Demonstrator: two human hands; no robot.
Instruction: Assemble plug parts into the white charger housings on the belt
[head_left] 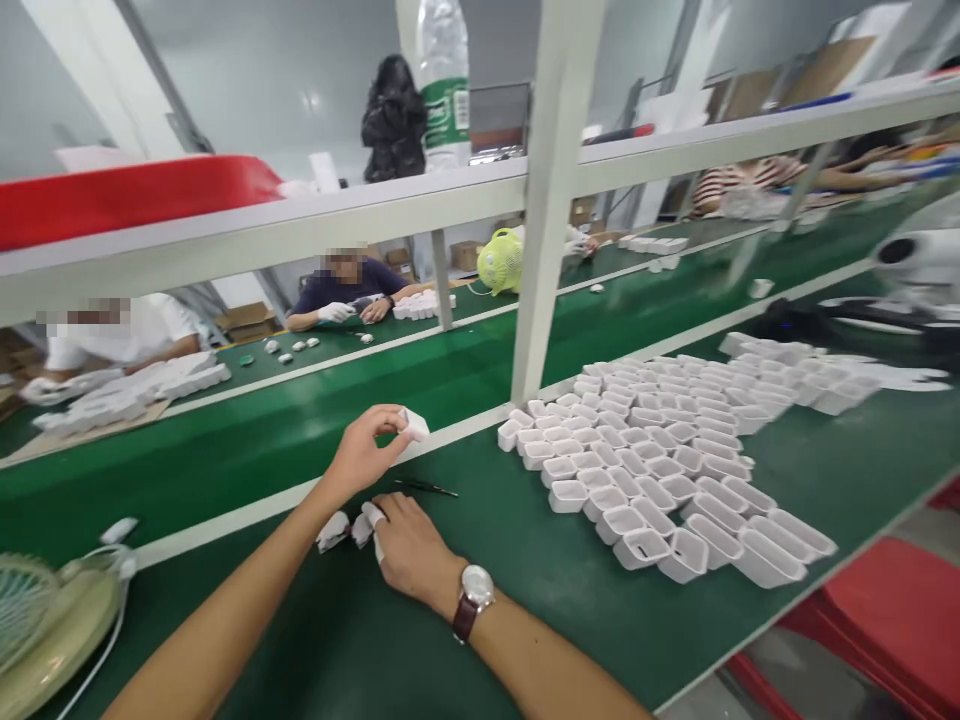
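The left hand [364, 455] pinches a white part [415, 425] in a closed grip above the tabletop [487, 560], apparently for clearance from the small pieces [333, 531]. The right hand [412, 555] is beside them; its grip cannot be determined. A slim dark tool [427, 488] lies nearby.

Your held piece [415, 426] and the open containers [651, 465] are white, your tabletop [510, 560] dark green. Your wristwatch [477, 588] pairs a silvery face with a dark brown strap [464, 621]. The fan [499, 262] is lime green, the shirt [721, 186] red-and-white striped.
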